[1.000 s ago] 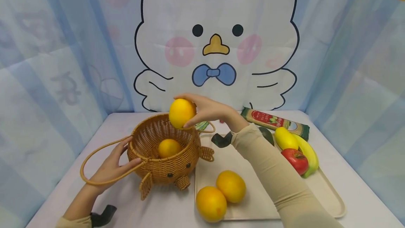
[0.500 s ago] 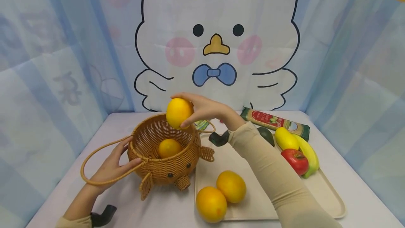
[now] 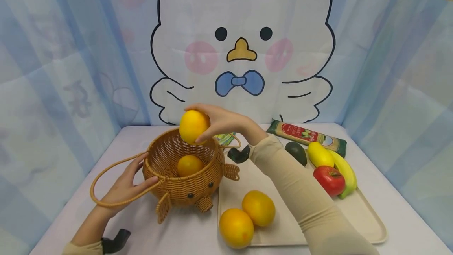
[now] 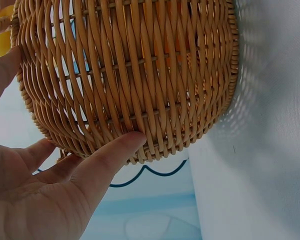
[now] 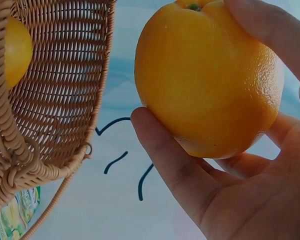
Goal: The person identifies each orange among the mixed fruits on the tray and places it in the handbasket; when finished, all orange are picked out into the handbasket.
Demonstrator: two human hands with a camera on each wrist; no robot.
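My right hand point(image 3: 226, 123) grips an orange point(image 3: 194, 126) between thumb and fingers, holding it up over the mouth of a wicker basket point(image 3: 182, 188). In the right wrist view the held orange point(image 5: 207, 80) shows its green stem spot, with fingertips pressed to its sides. Inside the basket lies another orange point(image 3: 189, 166). The left hand point(image 3: 122, 186) reaches through a looped basket handle point(image 3: 95, 180) and rests spread against the basket's left side. In the left wrist view its extended fingers point(image 4: 110, 157) touch the weave.
Two more oranges point(image 3: 258, 208) sit at the near left of a beige tray point(image 3: 368, 217). Farther right are a red apple point(image 3: 330, 180), a yellow lemon-like fruit point(image 3: 320, 154), a banana point(image 3: 347, 170) and an avocado point(image 3: 296, 153). A long packet point(image 3: 308, 137) lies behind.
My right hand has moved a little leftward with the orange, farther over the basket's opening. The left hand and the basket have stayed put.
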